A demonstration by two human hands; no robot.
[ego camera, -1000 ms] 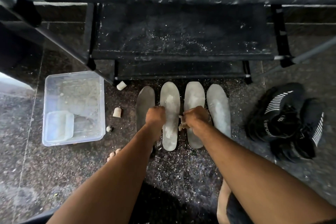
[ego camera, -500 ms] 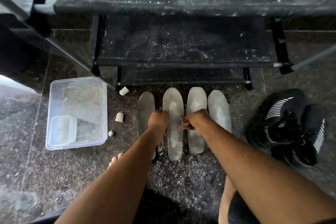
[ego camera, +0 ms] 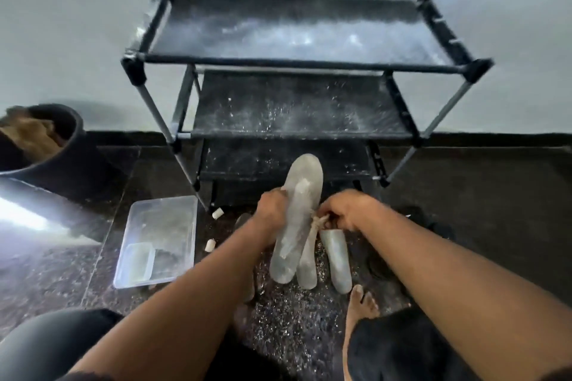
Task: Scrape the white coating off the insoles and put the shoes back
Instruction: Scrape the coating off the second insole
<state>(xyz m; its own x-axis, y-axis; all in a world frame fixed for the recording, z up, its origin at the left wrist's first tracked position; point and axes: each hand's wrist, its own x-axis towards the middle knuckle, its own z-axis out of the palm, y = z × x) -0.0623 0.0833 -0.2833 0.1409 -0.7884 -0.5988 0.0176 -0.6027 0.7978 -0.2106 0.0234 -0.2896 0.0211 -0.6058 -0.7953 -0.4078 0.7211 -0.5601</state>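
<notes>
Lifted insole: an insole (ego camera: 295, 219) sits at the centre of the frame, raised off the floor and tilted; its long axis runs from lower left to upper right, rounded toe toward the rack, heel toward the bottom of the frame.
Surface: grey, flat and thin, dusted with a pale film, with a thicker white patch near the upper middle.
Left hand: the left hand (ego camera: 272, 210) is curled around the insole's left edge, fingers closed on it.
Right hand: the right hand (ego camera: 343, 210) is bunched into a loose fist at the insole's right edge, pinching a small tan scraper (ego camera: 317, 223); its exact form is too blurred to tell.
Other insoles: two more (ego camera: 335, 260) lie flat on the floor just below and right of the hands, long axes running up and down the frame; a darker one (ego camera: 243, 219) peeks out left of the left wrist.
Rack: a black three-tier shelf rack (ego camera: 297, 62) with grey metal legs fills the upper centre, its fabric shelves speckled with white powder.
Floor: dark speckled stone (ego camera: 278, 328), littered with white flakes beneath the insoles.
Tub: a clear plastic tub (ego camera: 158, 241) stands left of centre, with small white lumps (ego camera: 217, 213) beside it.
Shoes: dark shapes (ego camera: 433, 226) behind the right forearm, mostly hidden.
</notes>
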